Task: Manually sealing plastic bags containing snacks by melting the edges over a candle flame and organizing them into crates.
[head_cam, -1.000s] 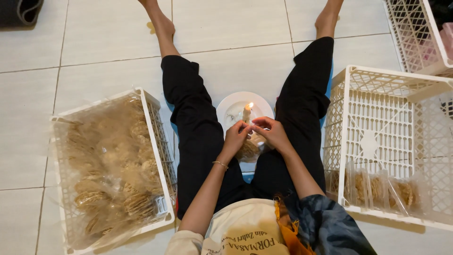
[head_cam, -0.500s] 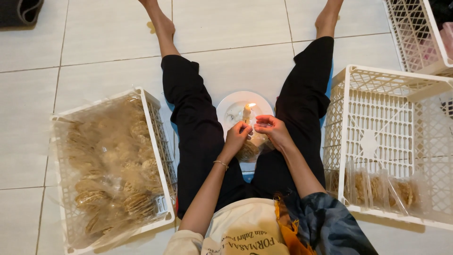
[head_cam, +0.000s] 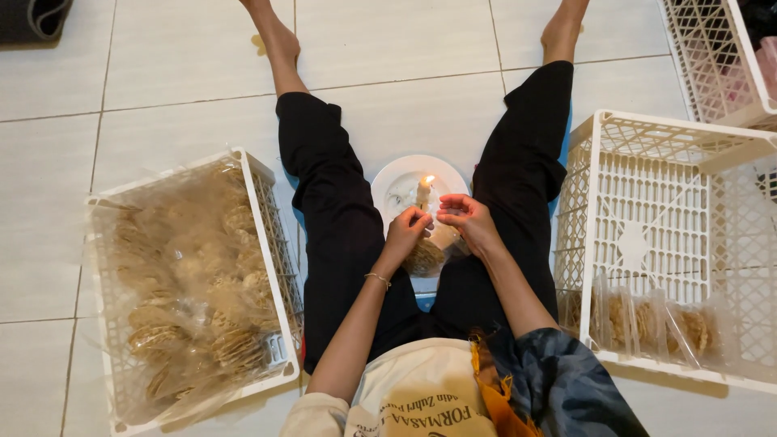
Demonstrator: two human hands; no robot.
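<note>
I sit on the floor with legs spread. Between them stands a white plate (head_cam: 396, 180) with a lit candle (head_cam: 422, 193) on it. My left hand (head_cam: 405, 234) and my right hand (head_cam: 465, 220) both grip the top of a small clear plastic bag of round crackers (head_cam: 426, 255), holding its edge close to the flame. The bag hangs below my fingers, just in front of the plate.
A white plastic crate (head_cam: 271, 243) at my left holds a big clear bag full of crackers. Another white crate (head_cam: 647, 243) at my right holds a few small packed cracker bags (head_cam: 655, 324). A third crate (head_cam: 712, 57) stands at the top right.
Both hands shifted slightly along the bag's top edge near the flame; nothing else moved.
</note>
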